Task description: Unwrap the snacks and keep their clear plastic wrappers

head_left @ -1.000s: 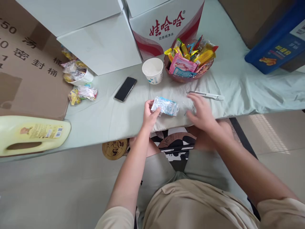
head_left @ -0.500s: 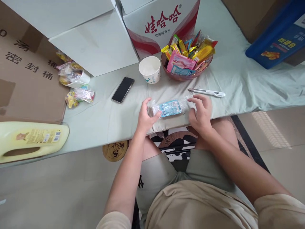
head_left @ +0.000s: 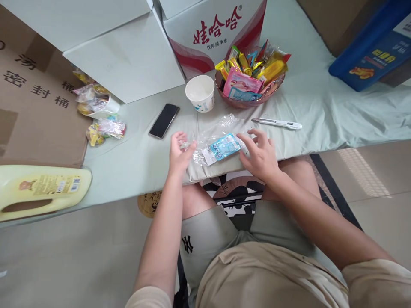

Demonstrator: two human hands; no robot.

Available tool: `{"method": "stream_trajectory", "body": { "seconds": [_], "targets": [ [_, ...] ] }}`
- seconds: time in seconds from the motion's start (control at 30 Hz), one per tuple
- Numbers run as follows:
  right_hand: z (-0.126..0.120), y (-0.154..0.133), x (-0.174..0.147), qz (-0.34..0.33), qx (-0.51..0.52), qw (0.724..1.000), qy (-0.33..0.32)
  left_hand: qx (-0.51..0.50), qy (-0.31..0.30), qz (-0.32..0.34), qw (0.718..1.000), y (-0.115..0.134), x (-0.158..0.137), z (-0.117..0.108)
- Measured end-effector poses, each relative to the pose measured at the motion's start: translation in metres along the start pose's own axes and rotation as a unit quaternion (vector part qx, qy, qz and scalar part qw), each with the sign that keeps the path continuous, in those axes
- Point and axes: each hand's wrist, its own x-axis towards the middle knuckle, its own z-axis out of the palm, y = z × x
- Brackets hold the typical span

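Note:
A small blue-and-white snack packet (head_left: 224, 146) lies tilted on the cloth, with clear plastic wrap (head_left: 205, 136) spread around and behind it. My left hand (head_left: 180, 156) is at the left end of the wrap, thumb and curled fingers apart, with the film's edge close to or touching them. Just right of the packet, my right hand (head_left: 260, 156) hovers with its fingers spread, the index fingertip by the packet's right end. Behind that hand lies a white utility knife (head_left: 279, 123), its tip pointing left.
Behind the wrap stand a white paper cup (head_left: 201, 94) and a pink bowl (head_left: 250, 102) full of wrapped snacks. A phone (head_left: 164, 121) lies to the left, near wrapped sweets (head_left: 107, 128). White boxes (head_left: 128, 60), a yellow jug (head_left: 45, 188) and a blue container (head_left: 366, 64) border the table (head_left: 135, 167).
My left hand has moved left, away from the packet, and the clear wrap has spread wider. The packet has turned, its left end now nearer me. My right hand has shifted slightly left.

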Motion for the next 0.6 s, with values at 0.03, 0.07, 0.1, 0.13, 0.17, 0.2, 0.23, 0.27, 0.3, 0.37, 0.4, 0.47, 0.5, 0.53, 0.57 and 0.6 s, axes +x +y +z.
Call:
{"method": "stream_trajectory", "body": {
  "seconds": [0.03, 0.07, 0.1, 0.13, 0.17, 0.2, 0.23, 0.27, 0.3, 0.37, 0.4, 0.47, 0.5, 0.53, 0.57, 0.6],
  "targets": [
    [-0.001, -0.001, 0.002, -0.008, 0.001, 1.0, -0.016, 0.013, -0.038, -0.016, 0.999, 0.001, 0.0, 0.0],
    [-0.001, -0.002, 0.004, -0.018, 0.0, 0.999, -0.034, 0.023, -0.065, -0.04, 0.997, 0.003, 0.0, 0.001],
    [-0.002, -0.002, 0.005, -0.029, -0.002, 0.998, -0.049, 0.026, -0.076, -0.066, 0.995, 0.004, 0.001, 0.002],
    [-0.004, -0.002, 0.006, -0.042, -0.002, 0.998, -0.056, 0.019, -0.076, -0.087, 0.993, 0.006, 0.001, 0.003],
    [-0.006, 0.0, 0.005, -0.058, -0.001, 0.997, -0.055, 0.006, -0.068, -0.103, 0.992, 0.007, 0.001, 0.004],
    [-0.008, 0.002, 0.004, -0.078, 0.003, 0.996, -0.049, -0.012, -0.059, -0.114, 0.992, 0.007, 0.002, 0.005],
    [-0.01, 0.005, 0.002, -0.102, 0.012, 0.994, -0.043, -0.03, -0.05, -0.12, 0.991, 0.007, 0.003, 0.005],
    [-0.012, 0.008, 0.0, -0.129, 0.026, 0.991, -0.04, -0.043, -0.041, -0.121, 0.991, 0.006, 0.004, 0.006],
    [-0.013, 0.012, -0.002, -0.158, 0.044, 0.985, -0.045, -0.051, -0.031, -0.114, 0.992, 0.004, 0.005, 0.006],
    [-0.016, 0.019, -0.006, -0.217, 0.084, 0.969, -0.084, -0.053, -0.019, -0.086, 0.995, -0.002, 0.006, 0.006],
    [-0.018, 0.022, -0.008, -0.24, 0.1, 0.959, -0.114, -0.053, -0.018, -0.073, 0.996, -0.006, 0.007, 0.007],
    [-0.02, 0.025, -0.01, -0.246, 0.104, 0.948, -0.173, -0.046, -0.023, -0.057, 0.997, -0.015, 0.008, 0.008],
    [-0.021, 0.024, -0.01, -0.227, 0.088, 0.951, -0.191, -0.039, -0.026, -0.052, 0.998, -0.019, 0.008, 0.008],
    [-0.023, 0.023, -0.009, -0.191, 0.061, 0.96, -0.195, -0.029, -0.029, -0.046, 0.998, -0.024, 0.007, 0.009],
    [-0.024, 0.02, -0.006, -0.147, 0.03, 0.971, -0.188, -0.017, -0.031, -0.036, 0.999, -0.027, 0.007, 0.009],
    [-0.025, 0.016, -0.004, -0.106, 0.004, 0.979, -0.172, -0.005, -0.031, -0.021, 0.999, -0.031, 0.006, 0.009]
  ]
}}
